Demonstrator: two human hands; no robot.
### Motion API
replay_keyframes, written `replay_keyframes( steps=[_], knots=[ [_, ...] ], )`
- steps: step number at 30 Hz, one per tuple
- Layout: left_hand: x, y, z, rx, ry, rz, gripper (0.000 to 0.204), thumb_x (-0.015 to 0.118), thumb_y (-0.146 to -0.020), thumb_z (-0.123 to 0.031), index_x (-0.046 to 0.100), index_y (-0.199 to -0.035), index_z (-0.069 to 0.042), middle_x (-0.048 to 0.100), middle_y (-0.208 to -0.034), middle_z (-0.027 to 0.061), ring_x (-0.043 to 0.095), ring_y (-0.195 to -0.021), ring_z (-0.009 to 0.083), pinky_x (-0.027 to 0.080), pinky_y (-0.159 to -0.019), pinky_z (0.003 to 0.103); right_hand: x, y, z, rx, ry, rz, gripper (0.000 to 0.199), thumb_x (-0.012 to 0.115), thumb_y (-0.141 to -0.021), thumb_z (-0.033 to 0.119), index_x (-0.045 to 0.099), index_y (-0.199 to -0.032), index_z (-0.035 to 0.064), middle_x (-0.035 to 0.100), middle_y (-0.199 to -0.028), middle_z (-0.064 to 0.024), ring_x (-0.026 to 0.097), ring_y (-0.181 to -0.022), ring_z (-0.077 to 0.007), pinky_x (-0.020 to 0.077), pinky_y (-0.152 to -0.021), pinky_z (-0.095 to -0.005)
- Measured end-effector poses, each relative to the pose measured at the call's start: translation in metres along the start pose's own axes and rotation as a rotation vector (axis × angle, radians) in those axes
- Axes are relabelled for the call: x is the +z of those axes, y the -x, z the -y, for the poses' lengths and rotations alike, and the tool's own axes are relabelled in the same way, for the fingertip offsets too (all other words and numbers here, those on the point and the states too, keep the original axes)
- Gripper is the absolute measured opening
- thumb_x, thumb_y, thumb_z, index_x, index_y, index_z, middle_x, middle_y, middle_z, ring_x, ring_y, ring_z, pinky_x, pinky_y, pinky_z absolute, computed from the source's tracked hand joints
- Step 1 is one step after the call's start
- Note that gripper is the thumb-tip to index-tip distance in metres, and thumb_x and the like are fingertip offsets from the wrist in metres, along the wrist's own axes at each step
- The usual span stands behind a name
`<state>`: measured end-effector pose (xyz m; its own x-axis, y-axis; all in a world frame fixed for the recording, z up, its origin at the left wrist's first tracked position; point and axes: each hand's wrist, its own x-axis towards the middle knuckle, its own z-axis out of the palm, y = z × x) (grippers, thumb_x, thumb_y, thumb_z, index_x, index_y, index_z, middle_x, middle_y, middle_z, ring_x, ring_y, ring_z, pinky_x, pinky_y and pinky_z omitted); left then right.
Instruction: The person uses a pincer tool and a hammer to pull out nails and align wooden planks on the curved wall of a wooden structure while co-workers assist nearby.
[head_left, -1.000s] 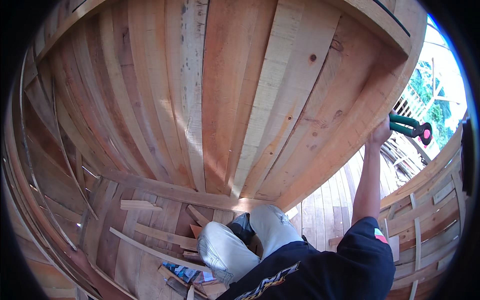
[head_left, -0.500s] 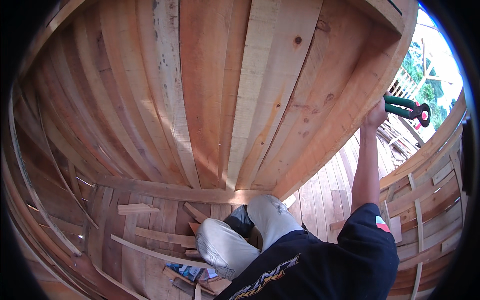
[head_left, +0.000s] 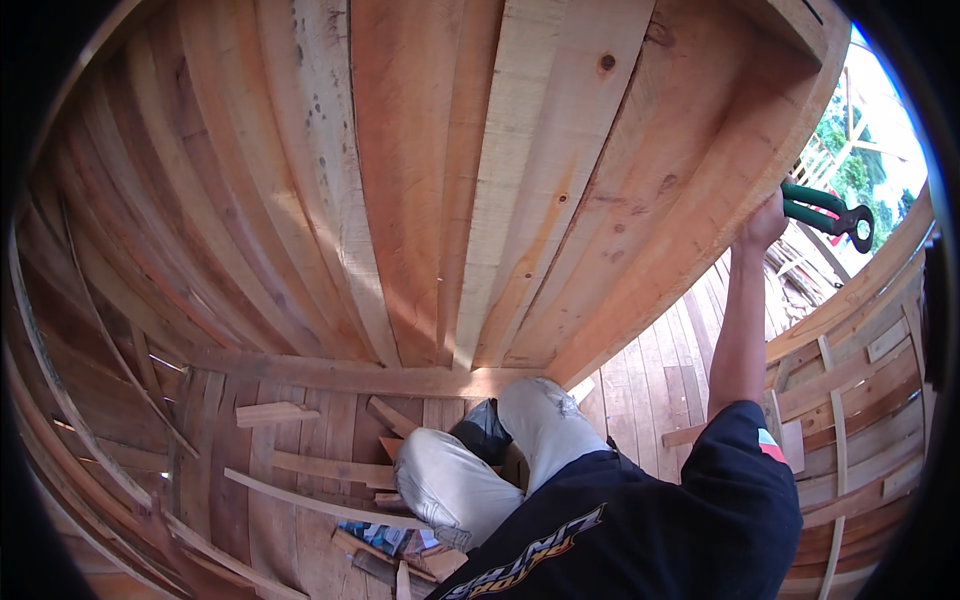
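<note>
Curved wooden planking point(head_left: 480, 180) arches overhead like a boat hull, with offcuts strewn on the plank floor point(head_left: 300, 470). At the planking's right edge, the right hand point(head_left: 765, 222) is raised, its grip clamped on green-handled pincers point(head_left: 828, 212); the head looks like nippers, though small. Left hand is hidden, seemingly behind the bent knees point(head_left: 500, 450).

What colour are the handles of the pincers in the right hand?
Green handles, with black jaws, on the pincers in the right hand; head view.
</note>
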<state>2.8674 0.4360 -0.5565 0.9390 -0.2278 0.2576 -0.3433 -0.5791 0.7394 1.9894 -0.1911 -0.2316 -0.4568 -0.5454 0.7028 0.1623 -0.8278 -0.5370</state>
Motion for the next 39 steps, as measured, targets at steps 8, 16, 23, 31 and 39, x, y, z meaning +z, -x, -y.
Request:
replay_keyframes(
  steps=[8, 16, 23, 31, 39],
  knots=[
    [0.000, 0.036, -0.078, -0.109, -0.763, -0.345, 0.094, 0.081, -0.065, -0.064, 0.052, -0.120, 0.007, 0.067, -0.104, 0.0299, 0.063, -0.099, 0.0483, 0.049, -0.088, 0.054, -0.032, -0.032, -0.037, 0.109, -0.038, 0.021, 0.034, 0.045, -0.103, 0.023, 0.049, -0.132, 0.0052, 0.058, -0.125, -0.0125, 0.062, -0.112, -0.0243, 0.0512, -0.098, -0.0374],
    [0.029, 0.043, -0.115, -0.481, -0.608, -0.531, 0.089, 0.090, -0.062, -0.043, 0.039, -0.127, -0.009, 0.051, -0.129, 0.0170, 0.046, -0.127, 0.0378, 0.045, -0.090, 0.062, -0.070, -0.039, -0.054, 0.278, 0.159, -0.126, 0.045, 0.046, -0.104, 0.029, 0.051, -0.134, -0.0036, 0.054, -0.136, -0.0179, 0.052, -0.125, -0.0306, 0.0414, -0.108, -0.0439],
    [0.023, 0.048, -0.111, -0.491, -0.551, -0.550, 0.088, 0.091, -0.062, -0.039, 0.039, -0.126, -0.007, 0.051, -0.128, 0.0171, 0.048, -0.126, 0.0357, 0.046, -0.088, 0.062, -0.013, 0.080, -0.067, 0.308, 0.353, -0.052, 0.043, 0.047, -0.103, 0.029, 0.051, -0.131, -0.0039, 0.054, -0.132, -0.0181, 0.052, -0.121, -0.0307, 0.0420, -0.105, -0.0437],
    [0.022, 0.049, -0.089, -0.288, -0.434, -0.550, 0.088, 0.093, -0.059, -0.031, 0.041, -0.123, -0.002, 0.055, -0.120, 0.0238, 0.053, -0.118, 0.0418, 0.047, -0.092, 0.057, 0.032, 0.179, -0.077, 0.372, 0.411, 0.067, 0.041, 0.048, -0.103, 0.029, 0.052, -0.127, -0.0042, 0.055, -0.127, -0.0184, 0.053, -0.116, -0.0308, 0.0428, -0.101, -0.0434],
    [0.048, 0.078, -0.115, -0.154, -0.178, -0.552, 0.087, 0.088, -0.058, -0.023, 0.041, -0.126, 0.002, 0.058, -0.118, 0.0268, 0.055, -0.113, 0.0442, 0.042, -0.097, 0.054, 0.046, 0.216, -0.081, 0.392, 0.427, 0.120, 0.039, 0.049, -0.102, 0.028, 0.052, -0.124, -0.0045, 0.055, -0.123, -0.0186, 0.053, -0.112, -0.0308, 0.0435, -0.098, -0.0431]
  ],
)
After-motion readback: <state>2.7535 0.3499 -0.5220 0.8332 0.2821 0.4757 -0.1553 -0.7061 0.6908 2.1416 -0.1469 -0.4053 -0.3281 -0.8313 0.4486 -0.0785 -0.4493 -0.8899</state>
